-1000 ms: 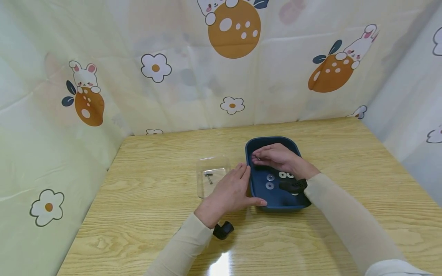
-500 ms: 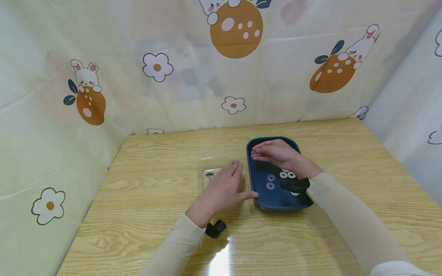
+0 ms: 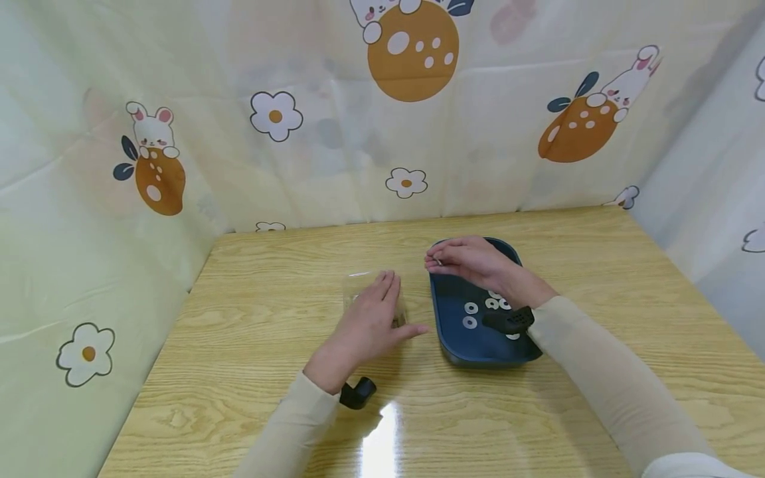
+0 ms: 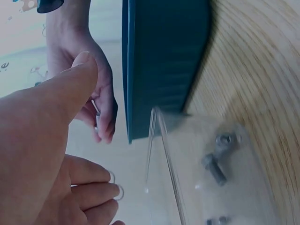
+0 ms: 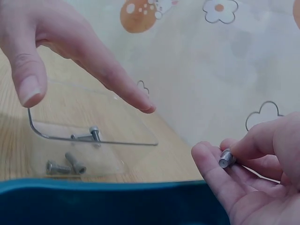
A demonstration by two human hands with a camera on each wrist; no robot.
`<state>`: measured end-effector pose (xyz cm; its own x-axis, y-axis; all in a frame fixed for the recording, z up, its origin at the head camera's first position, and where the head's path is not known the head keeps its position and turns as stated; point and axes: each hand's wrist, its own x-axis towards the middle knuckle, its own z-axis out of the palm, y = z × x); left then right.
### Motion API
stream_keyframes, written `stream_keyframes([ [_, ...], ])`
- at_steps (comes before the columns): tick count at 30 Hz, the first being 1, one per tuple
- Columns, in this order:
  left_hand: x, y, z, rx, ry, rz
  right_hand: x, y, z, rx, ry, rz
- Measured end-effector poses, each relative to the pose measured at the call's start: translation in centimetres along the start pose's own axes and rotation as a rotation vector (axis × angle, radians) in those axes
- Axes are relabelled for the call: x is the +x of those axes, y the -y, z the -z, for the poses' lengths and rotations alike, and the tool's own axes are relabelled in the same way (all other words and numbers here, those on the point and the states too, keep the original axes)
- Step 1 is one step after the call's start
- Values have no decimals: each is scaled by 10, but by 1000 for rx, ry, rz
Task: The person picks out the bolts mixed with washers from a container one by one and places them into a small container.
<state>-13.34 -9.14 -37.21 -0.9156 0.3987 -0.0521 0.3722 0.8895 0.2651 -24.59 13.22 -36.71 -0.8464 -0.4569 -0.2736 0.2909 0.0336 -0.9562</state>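
Observation:
My right hand pinches a small metal bolt between thumb and fingers, above the far left rim of the dark blue bin. My left hand hovers over the clear plastic box, its fingers straight and thumb spread, with nothing in it. Several socket-head bolts lie inside that box, partly covered by the left hand in the head view. Flat washers are scattered on the bin's floor, some hidden beneath the right wrist.
Both containers stand side by side on a wood-grain table, the clear box left of the bin. A printed cloth hangs behind the table and at its sides. A black device sits at the left wrist, another at the right.
The left hand has left the bin's rim and moved left over the clear box. The right hand has risen from inside the bin toward its far left rim, carrying the bolt.

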Motion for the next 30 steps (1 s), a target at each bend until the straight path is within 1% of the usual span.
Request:
stream_keyframes([
  [7, -8, 12, 4, 11, -27, -2, 2, 5, -14, -4, 38, 15],
  [9, -10, 15, 4, 12, -34, 6, 3, 6, -19, -8, 47, 13],
  [14, -14, 24, 5, -28, -29, 48, 6, 6, -29, -11, 70, 3],
  [18, -19, 31, 5, -20, -43, 55, 10, 4, -36, 0, 85, 1],
  [23, -23, 40, 3, -21, -66, 56, 14, 3, -46, -27, 103, -1],
  [30, -31, 51, 3, -16, -57, 79, 20, -1, -60, -44, 129, -17],
])
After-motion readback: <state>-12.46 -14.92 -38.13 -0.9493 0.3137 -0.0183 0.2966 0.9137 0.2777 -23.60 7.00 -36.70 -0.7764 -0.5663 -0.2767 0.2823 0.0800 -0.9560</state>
